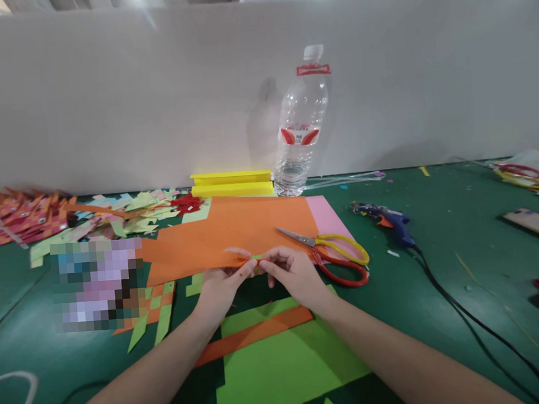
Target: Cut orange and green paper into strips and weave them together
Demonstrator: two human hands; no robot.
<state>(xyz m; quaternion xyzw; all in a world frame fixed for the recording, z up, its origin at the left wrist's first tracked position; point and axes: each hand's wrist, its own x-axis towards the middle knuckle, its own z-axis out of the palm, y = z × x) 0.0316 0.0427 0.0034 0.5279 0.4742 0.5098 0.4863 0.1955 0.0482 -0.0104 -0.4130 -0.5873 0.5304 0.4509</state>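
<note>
My left hand (222,285) and my right hand (293,273) meet at the middle of the green table, fingertips pinched together on a small folded orange paper piece (251,262). Both hands hover over the near edge of a large orange paper sheet (234,229). Below my wrists lies a green paper sheet (281,367) with an orange strip (255,335) across it. Scissors (333,253) with yellow and red handles lie just right of my right hand.
A clear water bottle (301,126) and a yellow stack (232,183) stand at the back wall. A blue glue gun (388,221) with a black cord lies to the right. Paper scraps (44,221) cover the left side. A phone (536,223) lies at far right.
</note>
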